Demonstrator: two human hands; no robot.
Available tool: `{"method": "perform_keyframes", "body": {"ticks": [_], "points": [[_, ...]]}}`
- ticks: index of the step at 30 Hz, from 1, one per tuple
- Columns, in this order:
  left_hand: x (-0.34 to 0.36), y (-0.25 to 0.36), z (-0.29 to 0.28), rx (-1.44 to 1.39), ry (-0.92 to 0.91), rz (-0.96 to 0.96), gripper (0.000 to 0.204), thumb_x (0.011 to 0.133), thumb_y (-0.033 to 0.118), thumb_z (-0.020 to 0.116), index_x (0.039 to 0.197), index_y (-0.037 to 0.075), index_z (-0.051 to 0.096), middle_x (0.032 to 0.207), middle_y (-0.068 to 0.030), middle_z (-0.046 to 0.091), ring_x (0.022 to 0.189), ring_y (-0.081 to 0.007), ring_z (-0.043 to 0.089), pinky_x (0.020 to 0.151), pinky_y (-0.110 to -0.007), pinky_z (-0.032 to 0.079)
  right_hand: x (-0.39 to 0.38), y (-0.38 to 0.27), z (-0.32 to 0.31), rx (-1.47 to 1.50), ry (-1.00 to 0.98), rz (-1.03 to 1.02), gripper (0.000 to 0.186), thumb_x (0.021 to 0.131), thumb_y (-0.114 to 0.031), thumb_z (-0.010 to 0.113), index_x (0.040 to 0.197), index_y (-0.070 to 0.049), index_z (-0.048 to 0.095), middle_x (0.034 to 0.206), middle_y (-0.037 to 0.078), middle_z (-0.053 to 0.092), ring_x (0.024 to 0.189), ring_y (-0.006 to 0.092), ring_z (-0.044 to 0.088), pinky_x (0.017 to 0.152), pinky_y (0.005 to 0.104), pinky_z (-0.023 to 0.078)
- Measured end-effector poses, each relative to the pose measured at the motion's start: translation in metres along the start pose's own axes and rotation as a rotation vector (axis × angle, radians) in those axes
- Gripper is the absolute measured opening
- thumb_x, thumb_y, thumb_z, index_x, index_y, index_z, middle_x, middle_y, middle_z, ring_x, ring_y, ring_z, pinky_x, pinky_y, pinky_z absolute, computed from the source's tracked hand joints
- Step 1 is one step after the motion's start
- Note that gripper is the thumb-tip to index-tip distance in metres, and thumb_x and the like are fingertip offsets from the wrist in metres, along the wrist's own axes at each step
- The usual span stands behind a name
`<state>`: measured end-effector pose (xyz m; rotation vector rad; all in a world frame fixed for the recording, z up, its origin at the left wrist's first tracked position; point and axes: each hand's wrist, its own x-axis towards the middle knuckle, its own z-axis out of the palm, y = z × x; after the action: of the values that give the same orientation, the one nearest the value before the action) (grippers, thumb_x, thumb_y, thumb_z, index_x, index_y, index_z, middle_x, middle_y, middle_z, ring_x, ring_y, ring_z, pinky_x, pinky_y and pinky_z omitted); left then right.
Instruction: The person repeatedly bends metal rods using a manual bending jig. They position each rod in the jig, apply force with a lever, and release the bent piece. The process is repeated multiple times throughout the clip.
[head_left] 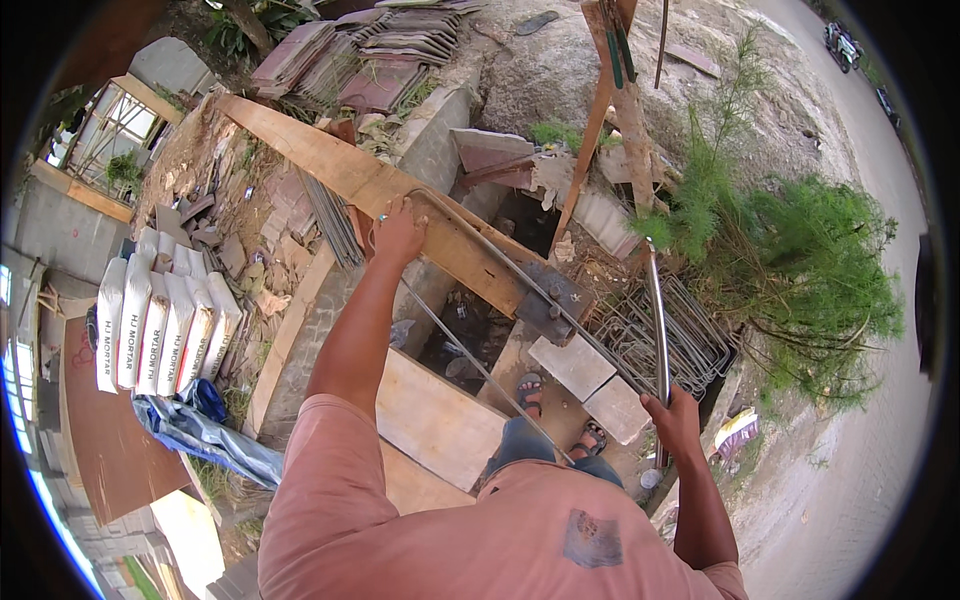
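Observation:
My left hand (pixel 400 228) is closed on a thin bent steel rod (pixel 470 355) at the upper middle of a long wooden plank (pixel 290 140). One length of the rod follows the plank through a dark metal bending block (pixel 550 305); another slants down toward my legs. My right hand (pixel 672 425) grips a long shiny steel pipe (pixel 658 310), held upright at the right, its top end by the green branches. A pile of bent rebar frames (pixel 665 335) lies beside the pipe. Two pale concrete blocks (pixel 570 365) sit under the rod, near my sandalled feet.
Stacked white sacks (pixel 160 320) and a blue tarp (pixel 210 440) are at left. Below the plank is an open drain pit (pixel 455 335) beside pale boards (pixel 430 420). Tile stacks (pixel 370 70), timber posts (pixel 625 120) and a shrub (pixel 800 260) surround me. A road (pixel 870 180) runs along the right.

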<state>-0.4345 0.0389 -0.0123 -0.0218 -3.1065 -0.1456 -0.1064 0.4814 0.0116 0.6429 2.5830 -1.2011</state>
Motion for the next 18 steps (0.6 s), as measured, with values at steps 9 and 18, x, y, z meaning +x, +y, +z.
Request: {"method": "perform_keyframes", "body": {"ticks": [9,18], "points": [[0.033,-0.022,0.002,0.058,-0.114,-0.045,0.088,0.092,0.066,0.035,0.151,0.003,0.014,0.158,-0.0148,0.012,0.146,-0.0313,0.011,0.116,-0.051,0.015,0.024,-0.033,0.021,0.055,-0.070,0.035,0.038,0.079,-0.035,0.070,0.073,0.001,0.056,0.058,0.010,0.056,0.053,0.0209,0.054,0.055,0.0384,0.043],[0.080,-0.048,0.006,0.150,-0.175,-0.159,0.089,0.091,0.071,0.025,0.152,0.008,0.011,0.160,-0.0100,0.004,0.147,-0.0264,0.005,0.118,-0.048,0.012,0.056,-0.073,0.042,0.237,-0.200,0.072,0.032,0.081,-0.029,0.069,0.076,0.001,0.057,0.061,0.009,0.057,0.055,0.0173,0.055,0.053,0.0346,0.042]]}}
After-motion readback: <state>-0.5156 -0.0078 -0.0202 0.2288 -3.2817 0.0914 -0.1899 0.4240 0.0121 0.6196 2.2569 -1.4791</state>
